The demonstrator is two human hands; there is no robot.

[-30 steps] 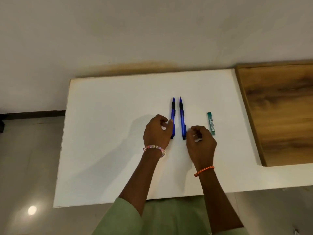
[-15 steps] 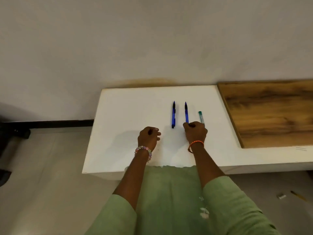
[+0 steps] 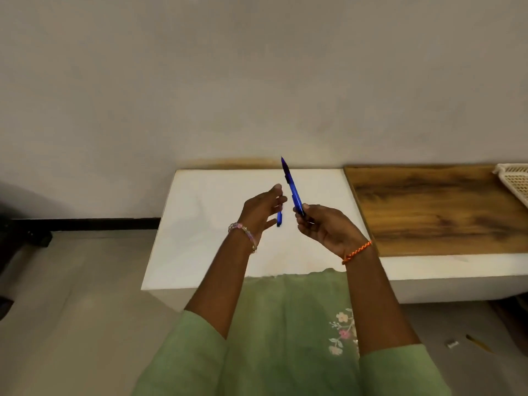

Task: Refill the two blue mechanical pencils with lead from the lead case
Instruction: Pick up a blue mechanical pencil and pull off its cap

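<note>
The right hand [image 3: 325,227] has its grip clenched round the lower end of one blue pencil [image 3: 291,185], raised clear above the white table [image 3: 205,224]; the pencil tilts up and away, its dark tip pointing toward the wall; the left hand [image 3: 261,210] hovers just beside it with its grip released, fingers spread and holding nothing; the second blue pencil [image 3: 279,220] lies flat on the table, mostly hidden behind the left hand, only its near end showing; the lead case cannot be seen here; a beaded bracelet [image 3: 245,234] circles the left wrist and an orange cord [image 3: 357,251] the right; a wooden board [image 3: 428,207] lies on the right part of the table.
</note>
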